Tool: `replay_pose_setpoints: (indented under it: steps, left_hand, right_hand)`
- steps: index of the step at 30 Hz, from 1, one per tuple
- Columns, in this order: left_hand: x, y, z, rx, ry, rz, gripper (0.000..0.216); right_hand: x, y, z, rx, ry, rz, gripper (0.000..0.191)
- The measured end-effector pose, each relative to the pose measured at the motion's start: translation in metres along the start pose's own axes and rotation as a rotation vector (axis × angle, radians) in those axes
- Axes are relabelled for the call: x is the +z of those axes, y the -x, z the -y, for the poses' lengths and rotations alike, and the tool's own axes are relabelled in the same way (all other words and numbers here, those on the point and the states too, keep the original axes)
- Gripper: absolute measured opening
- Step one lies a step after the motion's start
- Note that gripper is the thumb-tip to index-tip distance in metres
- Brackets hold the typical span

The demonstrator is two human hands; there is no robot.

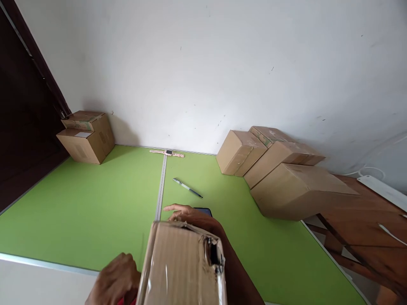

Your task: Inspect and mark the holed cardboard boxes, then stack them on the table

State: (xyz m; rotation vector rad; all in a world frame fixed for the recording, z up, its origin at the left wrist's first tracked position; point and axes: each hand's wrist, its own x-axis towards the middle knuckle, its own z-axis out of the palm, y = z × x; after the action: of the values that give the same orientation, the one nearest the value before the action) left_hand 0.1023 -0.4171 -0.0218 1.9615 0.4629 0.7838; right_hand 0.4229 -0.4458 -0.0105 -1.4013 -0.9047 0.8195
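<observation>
A worn cardboard box (pixel 182 262) stands close to me at the bottom centre, with a torn dark hole at its upper right corner and shiny tape on it. My right hand (pixel 182 212) reaches round its far side, fingers pointing left along the top edge; the palm is hidden. Left of the box, my left hand (pixel 116 275) is curled into a fist, slightly blurred. A bit of something red (pixel 125 301) shows beneath it, too little to name. Beyond the right hand, a phone-like dark object (pixel 203 211) is partly covered. A pen (pixel 187 187) lies farther back.
On the green table (pixel 95 203), several cardboard boxes (pixel 280 186) are grouped at the right and two stacked boxes (pixel 85 144) stand at the back left. A watch with a pink strap (pixel 168 153) lies by the wall. A wooden table (pixel 365 228) with a white power strip (pixel 381 190) adjoins at right.
</observation>
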Motion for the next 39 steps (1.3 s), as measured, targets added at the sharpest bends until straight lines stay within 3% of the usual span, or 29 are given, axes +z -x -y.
replay_pose_setpoints:
  steps: [3,6,10,12,16,21,24,27,31,35,39]
  left_hand:
    - [0.007,0.018,0.001,-0.07,0.007,0.061,0.028]
    - [0.0,0.025,-0.012,-0.116,0.019,0.016,0.034]
    - [-0.016,0.007,-0.043,-0.074,-0.04,-0.157,0.069]
    - [-0.018,-0.014,-0.064,-0.043,-0.03,-0.068,0.085]
    - [-0.015,-0.052,-0.089,-0.023,0.111,0.245,0.072]
    - [-0.03,-0.049,-0.071,-0.05,0.044,0.323,0.067]
    - [-0.047,-0.038,-0.061,-0.067,-0.014,0.282,0.06]
    - [-0.058,-0.041,-0.071,-0.023,-0.144,0.217,0.06]
    - [-0.059,-0.064,-0.101,0.082,-0.28,0.234,0.067]
    - [-0.055,-0.082,-0.123,0.204,-0.302,0.369,0.052]
    - [-0.052,-0.094,-0.133,0.208,-0.352,0.59,0.043]
  right_hand:
    - [0.017,0.003,0.004,0.147,-0.035,0.528,0.063]
    - [0.035,0.007,0.001,0.187,-0.05,0.69,0.073]
    - [0.044,0.003,-0.006,0.177,0.022,0.665,0.061]
    - [0.043,-0.005,-0.008,0.189,0.069,0.69,0.052]
    - [0.037,-0.022,-0.013,0.272,0.167,0.731,0.046]
    - [0.044,-0.03,-0.02,0.389,0.248,0.677,0.046]
    - [0.059,-0.035,-0.025,0.432,0.248,0.706,0.045]
    - [0.074,-0.04,-0.027,0.435,0.258,0.733,0.048]
    - [0.083,-0.041,-0.023,0.394,0.308,0.724,0.04]
    - [0.08,-0.037,-0.016,0.371,0.34,0.649,0.036]
    - [0.081,-0.032,-0.018,0.367,0.353,0.622,0.035]
